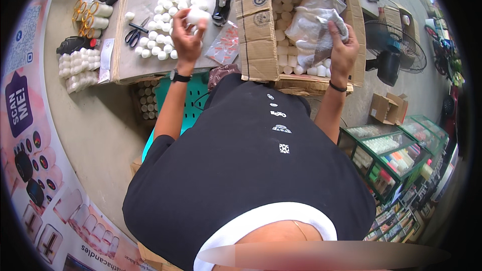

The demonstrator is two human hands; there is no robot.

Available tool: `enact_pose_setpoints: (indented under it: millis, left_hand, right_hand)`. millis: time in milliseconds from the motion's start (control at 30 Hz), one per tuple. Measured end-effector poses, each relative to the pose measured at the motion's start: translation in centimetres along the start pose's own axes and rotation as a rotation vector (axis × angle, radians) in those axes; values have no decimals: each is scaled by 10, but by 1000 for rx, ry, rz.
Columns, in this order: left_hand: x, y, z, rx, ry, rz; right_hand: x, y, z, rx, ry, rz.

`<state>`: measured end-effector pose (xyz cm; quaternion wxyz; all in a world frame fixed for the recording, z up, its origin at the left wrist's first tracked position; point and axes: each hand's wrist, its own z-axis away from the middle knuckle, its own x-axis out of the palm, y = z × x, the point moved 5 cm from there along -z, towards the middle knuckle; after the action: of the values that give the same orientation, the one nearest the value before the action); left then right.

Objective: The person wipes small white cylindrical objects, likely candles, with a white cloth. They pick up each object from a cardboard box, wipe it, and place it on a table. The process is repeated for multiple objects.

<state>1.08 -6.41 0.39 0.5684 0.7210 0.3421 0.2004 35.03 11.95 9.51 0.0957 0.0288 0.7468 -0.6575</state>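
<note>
My left hand is raised over the table, fingers closed round a short white candle, slightly blurred. Below and beside it, several similar white candles stand grouped on the tabletop. My right hand is above an open cardboard box and pinches a greyish-white cloth. Under the cloth, a clear plastic bag lies over many more white candles in the box. The cloth and the bag overlap, so where one ends is hard to make out.
A black tape dispenser, scissors and a bag of orange-printed plastic lie on the table. Wrapped candle packs sit at the left. A black fan stands right of the box, glass display cases farther down.
</note>
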Motion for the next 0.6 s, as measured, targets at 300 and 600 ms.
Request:
enact_pose_setpoints:
  millis: [300,600]
  left_hand:
    - [-173,-193,115,-474,292,-949]
    - [-134,-262,103,-637,114,-987]
  right_hand:
    - [-7,16,-3,-81,69,132]
    - [-7,13,1,-101,49,231]
